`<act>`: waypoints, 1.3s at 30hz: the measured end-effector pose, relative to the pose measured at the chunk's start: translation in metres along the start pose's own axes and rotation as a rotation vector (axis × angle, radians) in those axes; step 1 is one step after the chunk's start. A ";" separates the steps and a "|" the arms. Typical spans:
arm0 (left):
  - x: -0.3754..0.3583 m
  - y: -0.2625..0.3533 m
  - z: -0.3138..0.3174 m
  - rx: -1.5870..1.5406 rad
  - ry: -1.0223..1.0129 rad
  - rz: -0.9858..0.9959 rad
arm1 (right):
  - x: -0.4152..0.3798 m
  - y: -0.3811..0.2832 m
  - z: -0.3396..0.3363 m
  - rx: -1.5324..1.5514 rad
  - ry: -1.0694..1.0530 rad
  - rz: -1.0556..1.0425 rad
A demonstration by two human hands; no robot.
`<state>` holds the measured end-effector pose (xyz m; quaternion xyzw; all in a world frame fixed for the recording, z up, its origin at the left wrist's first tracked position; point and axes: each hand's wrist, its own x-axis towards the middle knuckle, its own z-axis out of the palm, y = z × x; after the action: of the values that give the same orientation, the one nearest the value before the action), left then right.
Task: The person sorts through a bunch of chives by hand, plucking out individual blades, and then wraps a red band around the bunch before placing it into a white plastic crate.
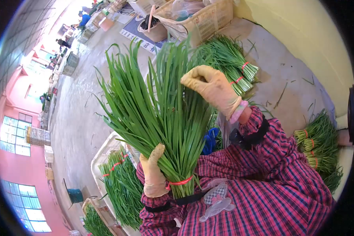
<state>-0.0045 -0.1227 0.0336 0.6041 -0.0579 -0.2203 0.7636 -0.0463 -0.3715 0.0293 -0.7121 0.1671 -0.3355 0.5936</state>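
In the head view, my left hand (153,175), in a pale rubber glove, wraps round the lower part of a big bunch of garlic chives (157,106). A red band (181,181) ties that bunch near its cut ends, and the long green leaves fan upward and away from me. My right hand (214,88), gloved too, is closed in a pinch at the right side of the upper leaves. What lies between its fingertips, if anything, is too small to make out.
Banded chive bundles (240,72) lie on the floor ahead, with more bundles (316,145) at the right. A white crate (100,157) holding chives stands at the left. Farther off are a plastic basket (200,25), a bucket (155,32) and several people.
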 end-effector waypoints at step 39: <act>0.000 -0.018 -0.010 0.051 0.036 -0.150 | -0.027 0.001 0.014 -0.346 -0.383 -0.030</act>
<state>-0.0061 -0.1164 0.0139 0.6300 -0.0043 -0.2644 0.7301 -0.0565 -0.3443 0.0195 -0.8560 0.0957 -0.1698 0.4788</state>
